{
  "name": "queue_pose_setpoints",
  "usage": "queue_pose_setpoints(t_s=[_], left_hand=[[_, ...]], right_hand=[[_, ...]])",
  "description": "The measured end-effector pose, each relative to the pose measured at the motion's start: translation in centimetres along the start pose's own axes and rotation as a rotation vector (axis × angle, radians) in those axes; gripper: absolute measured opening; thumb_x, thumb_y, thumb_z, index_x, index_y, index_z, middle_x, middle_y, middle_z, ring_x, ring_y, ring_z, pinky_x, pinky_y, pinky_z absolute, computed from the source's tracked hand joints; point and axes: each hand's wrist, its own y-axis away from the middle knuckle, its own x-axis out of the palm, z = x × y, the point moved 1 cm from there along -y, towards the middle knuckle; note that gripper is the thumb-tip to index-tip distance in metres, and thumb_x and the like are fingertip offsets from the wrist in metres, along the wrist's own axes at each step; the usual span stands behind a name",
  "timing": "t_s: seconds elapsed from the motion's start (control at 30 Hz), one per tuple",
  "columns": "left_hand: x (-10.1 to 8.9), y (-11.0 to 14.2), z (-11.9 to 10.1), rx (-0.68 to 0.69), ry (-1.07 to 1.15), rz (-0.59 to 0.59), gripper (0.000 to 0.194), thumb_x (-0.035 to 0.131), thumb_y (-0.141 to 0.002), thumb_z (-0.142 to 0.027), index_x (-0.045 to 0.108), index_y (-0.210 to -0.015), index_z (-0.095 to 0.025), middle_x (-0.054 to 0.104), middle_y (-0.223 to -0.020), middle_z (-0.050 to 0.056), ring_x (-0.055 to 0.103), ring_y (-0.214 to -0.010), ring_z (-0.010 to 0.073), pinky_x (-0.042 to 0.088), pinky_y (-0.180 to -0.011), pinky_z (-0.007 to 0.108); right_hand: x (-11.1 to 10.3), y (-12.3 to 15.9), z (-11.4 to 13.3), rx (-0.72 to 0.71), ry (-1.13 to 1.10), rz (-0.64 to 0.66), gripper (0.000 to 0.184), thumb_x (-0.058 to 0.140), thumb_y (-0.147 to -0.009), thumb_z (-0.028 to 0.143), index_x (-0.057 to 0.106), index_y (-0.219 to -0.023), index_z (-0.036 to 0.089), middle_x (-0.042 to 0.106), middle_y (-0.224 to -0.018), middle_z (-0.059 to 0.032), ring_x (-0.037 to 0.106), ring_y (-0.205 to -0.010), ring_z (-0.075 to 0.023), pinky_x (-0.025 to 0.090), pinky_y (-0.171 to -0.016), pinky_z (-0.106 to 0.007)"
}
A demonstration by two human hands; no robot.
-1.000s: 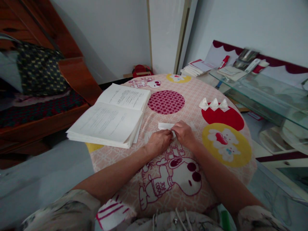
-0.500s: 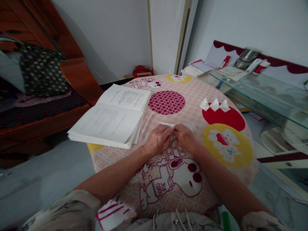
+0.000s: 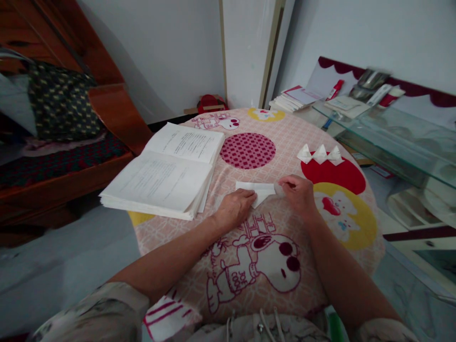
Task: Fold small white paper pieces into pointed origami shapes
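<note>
A small white sheet of folded paper lies on the patterned tablecloth in front of me, with a straight band along its far edge and a point toward me. My left hand presses on its left part, fingers close together, holding it against the table. At the paper's right end, my right hand is closed, thumb and fingers curled in a pinch by a blurred pale flap. Three folded white paper pieces with pointed tops stand joined in a row beyond my right hand.
An open book with thick white pages lies at the table's left. A glass shelf holding cups and papers adjoins the right side, near a stack of booklets. A wooden bench with a dark patterned bag stands left.
My right hand has moved right, away from my left hand, uncovering more of the folded paper. My left hand has stayed nearly in place.
</note>
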Motion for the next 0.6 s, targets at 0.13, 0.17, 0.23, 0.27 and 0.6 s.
queue_pose_setpoints(t_s=[0.13,0.17,0.23,0.27,0.6], left_hand=[[0.2,0.0,0.2,0.004,-0.012,0.001,0.023,0.052,-0.094,-0.013,0.069,-0.109,-0.018,0.072,-0.114,0.010,0.067,-0.107,0.0234,0.058,-0.093,0.036],[0.3,-0.1,0.2,0.004,-0.012,-0.003,0.023,0.052,-0.094,-0.013,0.069,-0.109,-0.018,0.072,-0.115,0.009,0.067,-0.108,0.0233,0.058,-0.094,0.036],[0.4,-0.1,0.4,0.002,-0.006,-0.014,0.022,0.053,-0.094,-0.014,0.070,-0.108,-0.018,0.073,-0.116,0.009,0.067,-0.108,0.0232,0.058,-0.095,0.036],[0.5,-0.1,0.5,0.000,-0.001,-0.019,0.022,0.053,-0.095,-0.013,0.070,-0.107,-0.018,0.073,-0.115,0.009,0.067,-0.108,0.0231,0.058,-0.095,0.036],[0.3,-0.2,0.4,0.000,0.023,-0.013,0.021,0.054,-0.095,-0.013,0.072,-0.105,-0.016,0.073,-0.115,0.010,0.068,-0.107,0.0244,0.059,-0.094,0.038]], right_hand=[[0.8,0.2,1.1,-0.025,-0.032,0.088,0.019,0.057,-0.078,0.017,0.076,-0.081,0.020,0.074,-0.079,-0.0052,0.065,-0.071,-0.0192,0.050,-0.067,-0.031],[1.1,0.2,1.3,-0.025,-0.035,0.125,0.018,0.058,-0.077,0.015,0.076,-0.079,0.020,0.074,-0.077,-0.0051,0.065,-0.069,-0.0186,0.050,-0.067,-0.030],[1.7,0.4,1.3,-0.009,-0.032,0.188,0.017,0.059,-0.072,0.012,0.075,-0.074,0.019,0.073,-0.075,-0.0049,0.064,-0.067,-0.0180,0.050,-0.066,-0.030],[1.8,0.4,1.2,0.008,-0.030,0.209,0.017,0.059,-0.071,0.011,0.074,-0.073,0.019,0.073,-0.074,-0.0047,0.064,-0.066,-0.0179,0.050,-0.066,-0.030],[2.3,-0.5,1.6,0.194,-0.243,0.062,0.018,0.061,-0.077,0.026,0.076,-0.083,0.017,0.074,-0.076,-0.0049,0.066,-0.069,-0.0199,0.053,-0.066,-0.032]])
